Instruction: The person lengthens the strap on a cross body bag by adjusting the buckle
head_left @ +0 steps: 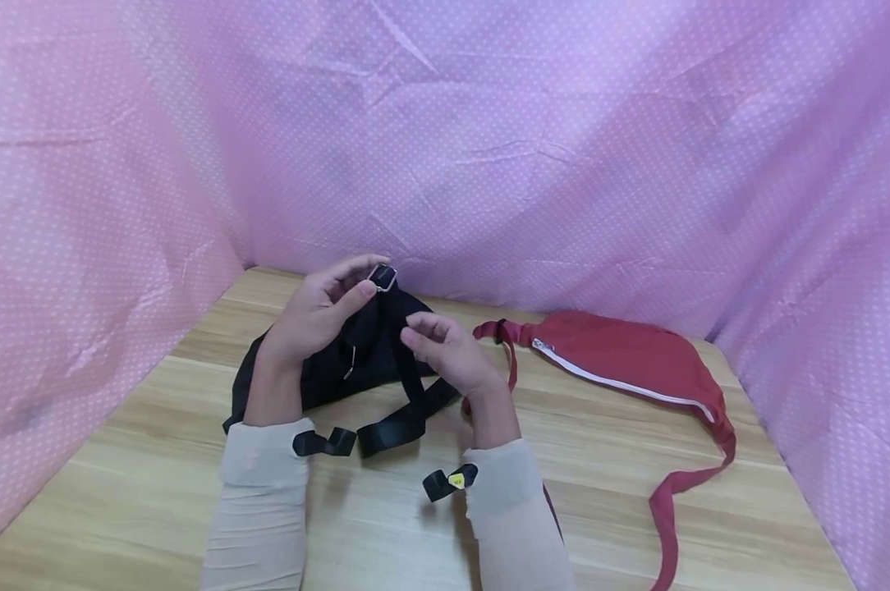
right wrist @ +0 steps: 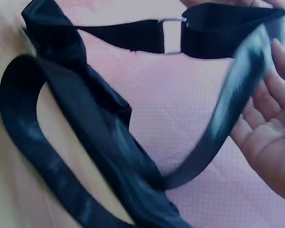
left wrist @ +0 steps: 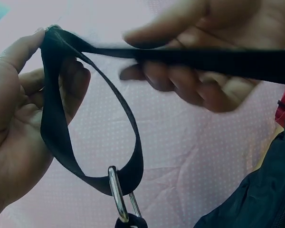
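Observation:
A black bag (head_left: 371, 377) with a black webbing strap (left wrist: 218, 61) lies under my hands. Raised above it, my left hand (head_left: 315, 316) pinches a metal strap buckle (head_left: 383, 277) between thumb and fingers. From the buckle the strap hangs in a loop through a metal ring (left wrist: 116, 192), which the right wrist view also shows. My right hand (head_left: 452, 353) is beside the strap with thumb and fingertips apart. It is blurred in the left wrist view, where the strap crosses in front of its fingers. A zipper (right wrist: 111, 164) runs along the black bag.
A red waist bag (head_left: 622, 353) with a white zipper lies to the right on the wooden table (head_left: 600, 509). Its red strap (head_left: 667, 525) trails toward the front edge. Pink dotted cloth (head_left: 489, 164) hangs behind and at both sides. Black bands (head_left: 327, 443) stick out at both wrists.

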Action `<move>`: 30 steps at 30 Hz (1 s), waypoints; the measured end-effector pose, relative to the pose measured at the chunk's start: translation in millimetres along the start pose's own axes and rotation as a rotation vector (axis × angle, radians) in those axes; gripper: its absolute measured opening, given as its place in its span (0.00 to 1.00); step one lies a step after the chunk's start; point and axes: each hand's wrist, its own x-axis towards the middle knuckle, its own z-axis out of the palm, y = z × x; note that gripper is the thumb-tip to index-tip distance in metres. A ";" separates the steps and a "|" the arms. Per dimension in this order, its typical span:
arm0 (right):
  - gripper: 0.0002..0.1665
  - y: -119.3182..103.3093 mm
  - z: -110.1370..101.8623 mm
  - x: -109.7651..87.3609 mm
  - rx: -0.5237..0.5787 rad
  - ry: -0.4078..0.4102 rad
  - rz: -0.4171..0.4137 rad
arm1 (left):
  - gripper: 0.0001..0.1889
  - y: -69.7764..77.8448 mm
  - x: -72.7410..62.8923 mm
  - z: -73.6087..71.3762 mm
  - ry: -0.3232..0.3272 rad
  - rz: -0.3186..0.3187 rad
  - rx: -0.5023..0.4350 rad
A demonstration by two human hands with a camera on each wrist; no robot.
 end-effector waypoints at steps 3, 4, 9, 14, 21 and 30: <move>0.08 -3.8 2.3 0.0 0.079 0.042 -0.012 | 0.18 0.0 0.4 0.2 -0.001 -0.013 0.004; 0.07 -4.6 2.9 0.3 0.086 0.047 -0.012 | 0.18 0.0 0.5 0.2 0.001 -0.014 0.004; 0.12 -6.5 4.5 2.4 0.012 0.086 -0.041 | 0.19 -0.2 1.1 0.2 -0.023 -0.053 -0.005; 0.18 -12.4 7.1 3.5 -0.035 0.168 -0.178 | 0.21 -1.9 4.0 0.5 -0.111 -0.138 0.001; 0.18 -18.7 10.3 4.0 -0.052 0.254 -0.234 | 0.22 -4.5 4.2 -1.9 -0.192 -0.137 0.075; 0.16 -18.4 8.5 3.8 -0.029 0.280 -0.181 | 0.20 -7.5 2.4 -7.4 -0.278 -0.134 0.083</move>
